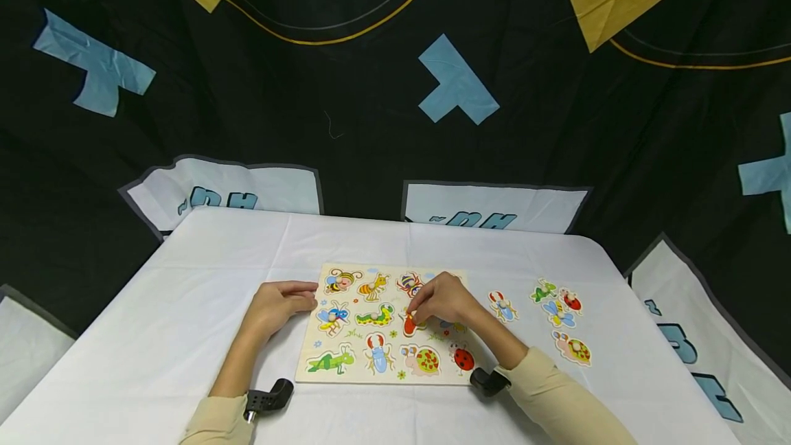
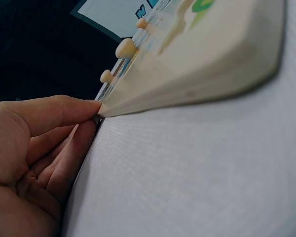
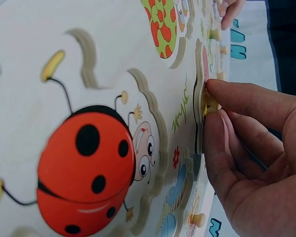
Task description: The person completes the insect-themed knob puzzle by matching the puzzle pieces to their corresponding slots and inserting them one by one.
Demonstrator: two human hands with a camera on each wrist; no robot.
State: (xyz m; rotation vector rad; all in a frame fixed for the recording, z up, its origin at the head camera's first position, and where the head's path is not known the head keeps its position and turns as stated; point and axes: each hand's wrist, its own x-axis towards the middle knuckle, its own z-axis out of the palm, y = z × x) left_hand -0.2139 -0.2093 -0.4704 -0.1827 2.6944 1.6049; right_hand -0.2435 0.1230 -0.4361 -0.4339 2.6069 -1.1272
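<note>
A wooden puzzle board (image 1: 346, 378) printed with colourful insects lies flat on the white table. My right hand (image 1: 448, 301) pinches a red puzzle piece (image 1: 409, 325) by its small knob, over the board's right-middle part. In the right wrist view, thumb and finger meet around the knob, and the piece (image 3: 199, 113) shows edge-on. At the board's left edge, my left hand (image 1: 278, 304) rests with extended fingertips touching the side. Knobbed pieces, such as a green caterpillar (image 1: 375, 315), sit in the left part of the board. A ladybird picture (image 3: 89, 168) shows in a bare recess.
Right of the board lie loose pieces: a stag beetle (image 1: 503, 306), a green one (image 1: 544, 290), a ladybird (image 1: 570, 299), a blue-winged insect (image 1: 559, 314) and a spotted snail-like one (image 1: 572, 349). A black cloth (image 1: 371, 122) hangs behind the table.
</note>
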